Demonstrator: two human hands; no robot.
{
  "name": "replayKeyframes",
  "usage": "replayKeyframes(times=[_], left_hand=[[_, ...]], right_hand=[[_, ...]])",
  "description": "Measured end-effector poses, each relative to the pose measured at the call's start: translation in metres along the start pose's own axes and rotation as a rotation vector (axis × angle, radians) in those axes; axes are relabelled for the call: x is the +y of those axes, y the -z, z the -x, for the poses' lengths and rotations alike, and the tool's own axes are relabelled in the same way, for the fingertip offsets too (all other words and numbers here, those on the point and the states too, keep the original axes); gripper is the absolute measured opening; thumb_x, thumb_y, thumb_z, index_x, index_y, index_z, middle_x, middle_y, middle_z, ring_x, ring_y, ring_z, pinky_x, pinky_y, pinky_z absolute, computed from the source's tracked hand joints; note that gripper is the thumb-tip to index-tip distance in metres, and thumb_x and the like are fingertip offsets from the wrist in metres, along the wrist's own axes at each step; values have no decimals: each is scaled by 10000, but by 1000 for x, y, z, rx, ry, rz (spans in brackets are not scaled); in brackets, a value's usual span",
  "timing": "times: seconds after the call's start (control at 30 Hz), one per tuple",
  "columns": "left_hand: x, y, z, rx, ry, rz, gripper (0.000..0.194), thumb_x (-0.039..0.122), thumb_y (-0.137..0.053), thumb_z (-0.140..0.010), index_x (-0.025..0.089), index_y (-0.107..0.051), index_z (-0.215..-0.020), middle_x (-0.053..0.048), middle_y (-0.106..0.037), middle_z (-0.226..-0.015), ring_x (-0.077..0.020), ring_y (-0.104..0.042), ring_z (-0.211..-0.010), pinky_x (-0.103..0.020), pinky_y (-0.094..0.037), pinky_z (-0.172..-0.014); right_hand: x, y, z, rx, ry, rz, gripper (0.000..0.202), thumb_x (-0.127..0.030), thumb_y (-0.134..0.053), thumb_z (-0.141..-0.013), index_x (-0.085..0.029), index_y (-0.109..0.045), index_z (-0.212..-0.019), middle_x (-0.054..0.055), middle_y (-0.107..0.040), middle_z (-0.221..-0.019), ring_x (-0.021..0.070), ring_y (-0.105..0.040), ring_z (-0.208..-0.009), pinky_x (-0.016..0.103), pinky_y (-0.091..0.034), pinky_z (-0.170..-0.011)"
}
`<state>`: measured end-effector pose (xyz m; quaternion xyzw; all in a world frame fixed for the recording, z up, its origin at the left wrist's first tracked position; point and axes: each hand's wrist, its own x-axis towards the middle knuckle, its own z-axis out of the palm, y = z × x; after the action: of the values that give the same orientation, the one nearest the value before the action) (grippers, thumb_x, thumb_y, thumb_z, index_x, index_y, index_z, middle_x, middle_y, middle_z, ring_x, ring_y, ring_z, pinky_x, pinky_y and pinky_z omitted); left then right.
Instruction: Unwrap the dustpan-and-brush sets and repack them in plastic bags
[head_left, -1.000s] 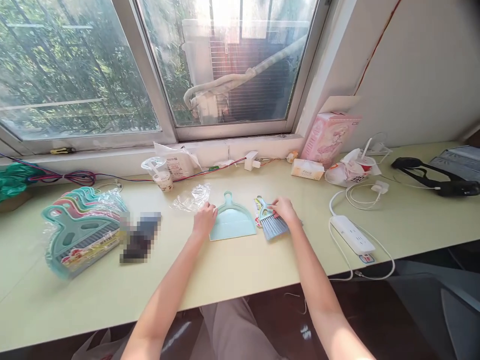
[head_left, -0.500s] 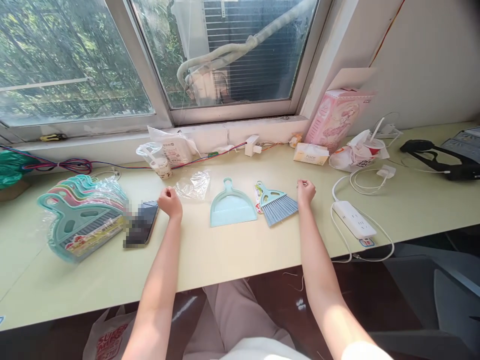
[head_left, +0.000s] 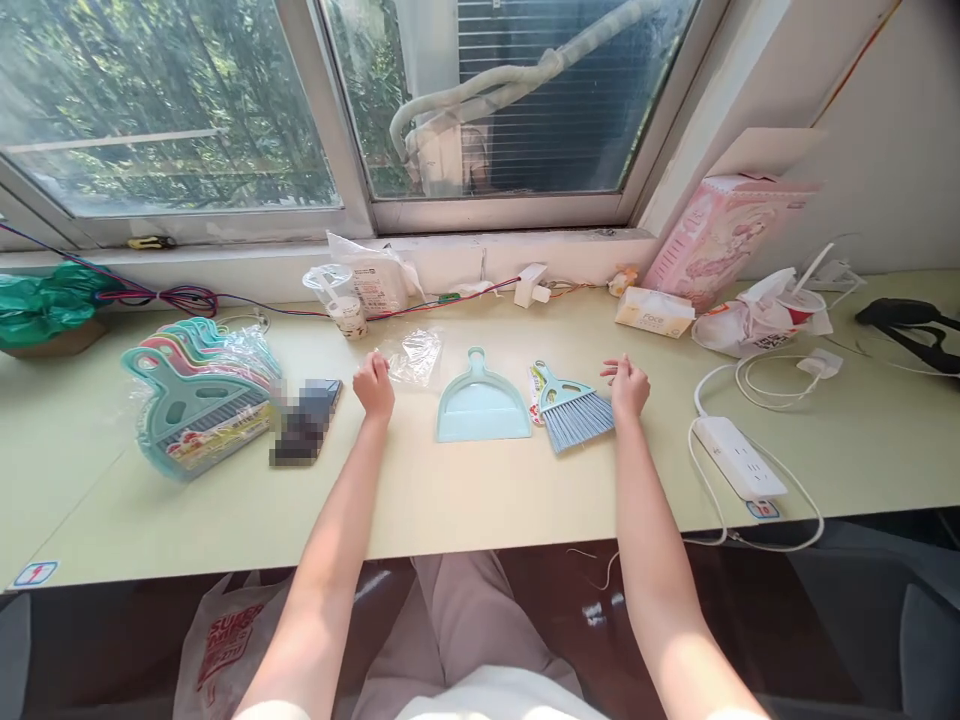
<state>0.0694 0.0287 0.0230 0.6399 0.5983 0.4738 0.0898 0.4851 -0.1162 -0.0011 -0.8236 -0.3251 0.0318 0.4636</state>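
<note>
A light teal dustpan [head_left: 484, 405] lies flat on the table between my hands. Just right of it is a small brush [head_left: 574, 408] with blue-grey bristles and a printed card under its handle. My left hand [head_left: 373, 385] is closed with nothing visible in it, beside a crumpled clear plastic wrapper [head_left: 417, 357]. My right hand [head_left: 628, 386] has its fingers partly spread and holds nothing, close to the bristle end of the brush. At the left, a wrapped stack of dustpan-and-brush sets [head_left: 206, 405] stands near a dark phone [head_left: 307, 425].
Along the window side are a drink cup [head_left: 346, 315], a white bag [head_left: 379, 280], cables, a tissue box [head_left: 654, 312] and a pink box [head_left: 727, 235]. A white power strip [head_left: 739, 457] with its cord lies at the right. Green plastic [head_left: 56, 302] is at the far left.
The camera view has shifted, moving the table's things rightward in the picture. My right hand's fingers have opened from a closed shape. My left hand remains closed; dustpan and brush lie as before.
</note>
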Motion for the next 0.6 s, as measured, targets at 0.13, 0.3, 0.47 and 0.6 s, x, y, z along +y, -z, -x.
replayKeyframes(times=[0.13,0.3,0.47,0.6], left_hand=[[14,-3,11,-189,-129,61,369,423,-347,-981,200,-612,-855,-27,-565,-682,-168,-533,-671,-265,-354,-670],[43,-19,42,-436,-486,43,323,525,-682,-775,206,-649,-813,-126,-607,-925,-298,-529,-1041,-347,-426,-812],[54,-30,57,-517,-484,-234,87,223,-619,-842,156,-672,-828,-174,-580,-1004,-310,-499,-1081,-387,-438,-803],[51,-27,54,-525,-411,-377,112,195,-581,-854,137,-670,-819,-162,-570,-1063,-303,-484,-1096,-386,-435,-796]], right_hand=[[3,-8,4,-182,296,208,408,-517,-487,-867,-237,-711,-1062,113,-573,-1327,300,-469,-1216,448,-356,-953],[6,-15,11,-313,515,370,233,-394,-570,-859,-247,-742,-919,72,-646,-1229,292,-495,-1176,550,-242,-1031],[1,1,6,-318,444,160,305,-494,-600,-810,-223,-736,-845,99,-716,-984,278,-613,-945,507,-391,-925],[-19,26,5,-433,195,-336,402,-515,-788,-597,-228,-721,-870,31,-684,-748,212,-634,-724,366,-503,-711]])
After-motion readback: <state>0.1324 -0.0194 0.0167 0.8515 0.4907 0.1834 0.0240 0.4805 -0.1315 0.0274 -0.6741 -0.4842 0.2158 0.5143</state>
